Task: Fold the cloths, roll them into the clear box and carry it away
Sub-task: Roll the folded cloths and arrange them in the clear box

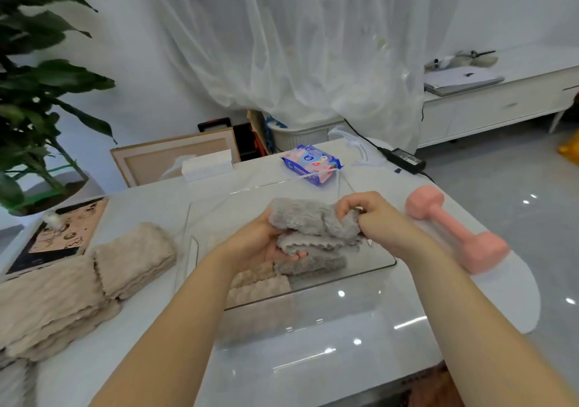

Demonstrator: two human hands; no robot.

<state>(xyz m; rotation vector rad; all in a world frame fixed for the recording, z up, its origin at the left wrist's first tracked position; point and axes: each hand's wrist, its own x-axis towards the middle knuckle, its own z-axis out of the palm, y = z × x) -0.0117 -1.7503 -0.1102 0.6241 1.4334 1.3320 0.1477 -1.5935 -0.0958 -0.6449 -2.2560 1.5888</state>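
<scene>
Both bare forearms reach in from the near edge over a glossy white worktop (150, 337). Far left: a leafy potted plant (34, 93) beyond the worktop, and a printed book (62, 234) lying flat near the left edge. Just beside it, a stack of beige cloths (53, 306), with a folded beige cloth (136, 259) touching the stack's right side. Centre: the clear box (313, 319) sits on the worktop, open-topped; a beige roll (260, 284) lies inside at its left, a grey roll (313, 264) just beside that. Left hand (260, 243) is palm-up over the box, fingers (291, 254) curled under a grey cloth (313, 221), cupping its left end. Right hand (372, 215) pinches the cloth's right end from above, fingertips closed into the bunched fabric. Cloth is held above the box interior, partly rolled. Behind the box: a tissue box (208, 164) and a blue wipes packet (311, 164). Right of the box: a pink dumbbell (454, 228) on the worktop, well clear of the hands; a black power adapter (405, 156) near the far right corner.
</scene>
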